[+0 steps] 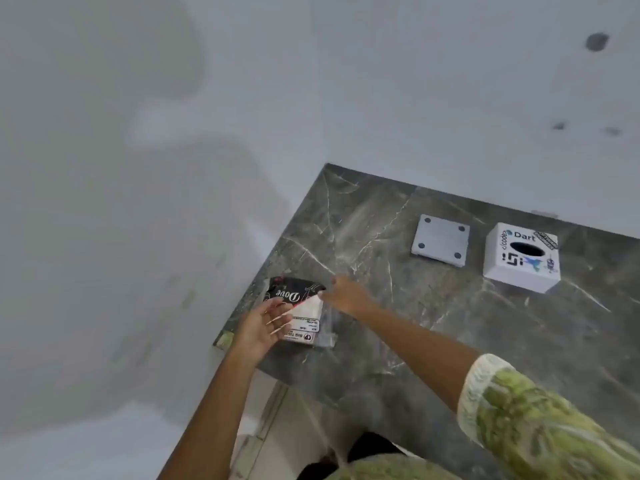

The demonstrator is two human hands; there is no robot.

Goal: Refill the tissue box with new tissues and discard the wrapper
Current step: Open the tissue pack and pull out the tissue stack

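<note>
Left hand [265, 325] lies on the tissue pack [300, 311] at the worktop [398, 334] corner, fingers spread. Right hand [346, 294] touches the pack's far edge; grip unclear. One white tissue box [521, 259], one detached base plate [440, 241] beside it, well apart from the pack.

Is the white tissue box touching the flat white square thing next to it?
Apart. The head view shows a strip of dark marble counter between the tissue box and the flat white plate.
</note>
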